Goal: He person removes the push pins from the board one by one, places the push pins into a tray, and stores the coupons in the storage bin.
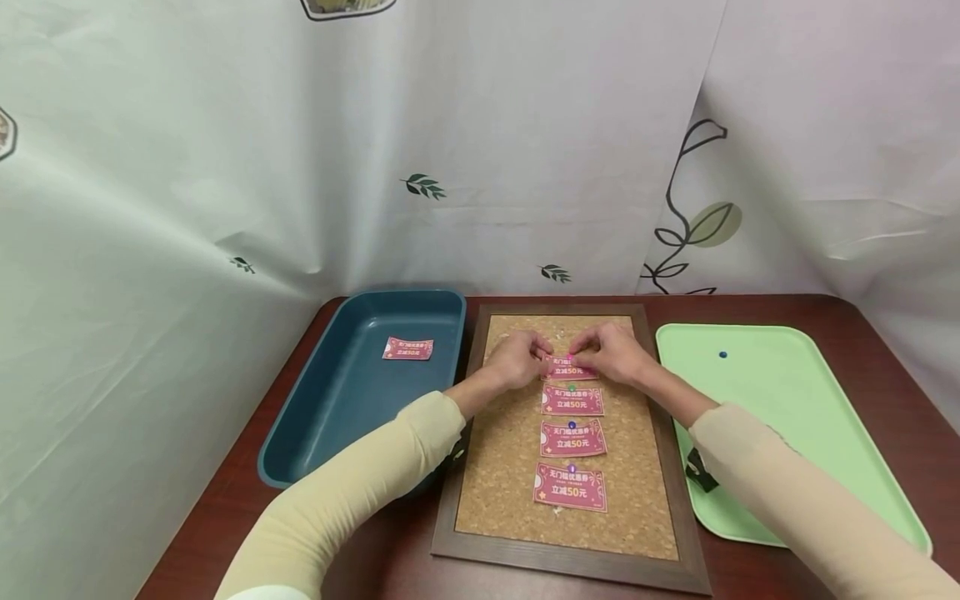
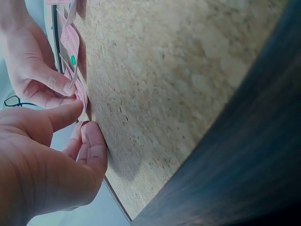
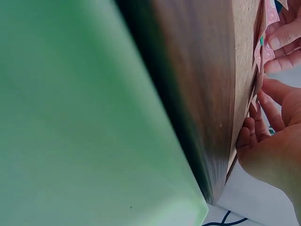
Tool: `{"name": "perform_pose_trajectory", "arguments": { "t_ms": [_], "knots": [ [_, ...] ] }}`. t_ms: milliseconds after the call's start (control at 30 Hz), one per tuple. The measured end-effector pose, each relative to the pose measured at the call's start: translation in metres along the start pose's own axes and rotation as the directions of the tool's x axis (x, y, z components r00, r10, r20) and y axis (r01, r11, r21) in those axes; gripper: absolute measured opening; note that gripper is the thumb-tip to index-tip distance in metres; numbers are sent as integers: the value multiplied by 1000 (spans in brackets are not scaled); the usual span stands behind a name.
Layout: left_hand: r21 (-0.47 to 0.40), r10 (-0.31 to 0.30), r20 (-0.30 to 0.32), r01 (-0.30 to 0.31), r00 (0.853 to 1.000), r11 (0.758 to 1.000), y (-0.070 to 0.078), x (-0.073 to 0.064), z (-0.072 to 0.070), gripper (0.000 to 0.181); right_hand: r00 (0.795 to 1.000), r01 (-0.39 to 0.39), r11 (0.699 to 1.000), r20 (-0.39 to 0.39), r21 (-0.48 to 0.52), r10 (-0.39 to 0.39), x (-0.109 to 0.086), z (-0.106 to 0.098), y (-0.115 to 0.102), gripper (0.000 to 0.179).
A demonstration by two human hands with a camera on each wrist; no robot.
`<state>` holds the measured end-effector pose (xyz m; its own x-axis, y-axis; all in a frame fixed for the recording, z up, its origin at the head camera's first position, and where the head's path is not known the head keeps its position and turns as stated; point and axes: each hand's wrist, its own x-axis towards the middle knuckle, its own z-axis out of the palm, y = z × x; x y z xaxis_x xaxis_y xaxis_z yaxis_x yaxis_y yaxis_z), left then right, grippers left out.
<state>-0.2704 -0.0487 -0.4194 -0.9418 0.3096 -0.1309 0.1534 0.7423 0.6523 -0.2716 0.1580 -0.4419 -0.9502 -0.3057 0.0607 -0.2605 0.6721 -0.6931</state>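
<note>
**Two Hands Meet at the Top Coupon on a Corkboard**

The person's left hand point(image 1: 517, 358) and right hand point(image 1: 609, 354) are close together near the far end of the wood-framed corkboard point(image 1: 498, 467), each pinching an end of the top discount coupon point(image 1: 572, 372) between thumb and fingers. Both grips look narrow. A pink pushpin point(image 1: 569, 357) sits at that coupon's upper edge, just beside the right fingertips; I can't tell whether they grip it too.

Nearer the person, three more coupons run down the cork in a column: the second coupon point(image 1: 572, 405) with a green pushpin point(image 1: 572, 387) at its top edge, the third coupon point(image 1: 572, 442) with a blue pushpin point(image 1: 572, 425), and the bottom coupon point(image 1: 570, 490) with a purple pushpin point(image 1: 572, 468).

The corkboard lies flat on a reddish-brown table point(image 1: 517, 579). On its left is a deep blue tray point(image 1: 360, 417), with a loose coupon point(image 1: 408, 348) lying inside. On its right is a pale green tray point(image 1: 810, 417), where a dark blue pushpin point(image 1: 723, 355) rests toward the far end. A black object point(image 1: 701, 471) shows at that tray's near left edge, partly hidden by the right sleeve point(image 1: 795, 492). Behind it all hangs a whitish, leaf-printed backdrop point(image 1: 495, 125).
</note>
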Motion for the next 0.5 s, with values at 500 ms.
{"name": "perform_pose_trajectory", "arguments": {
  "t_ms": [500],
  "knots": [
    [68, -5, 19, 3, 1000, 998, 2, 3, -1, 16, 993, -118, 993, 18, -10, 118, 6, 0, -8, 9]
  ]
}}
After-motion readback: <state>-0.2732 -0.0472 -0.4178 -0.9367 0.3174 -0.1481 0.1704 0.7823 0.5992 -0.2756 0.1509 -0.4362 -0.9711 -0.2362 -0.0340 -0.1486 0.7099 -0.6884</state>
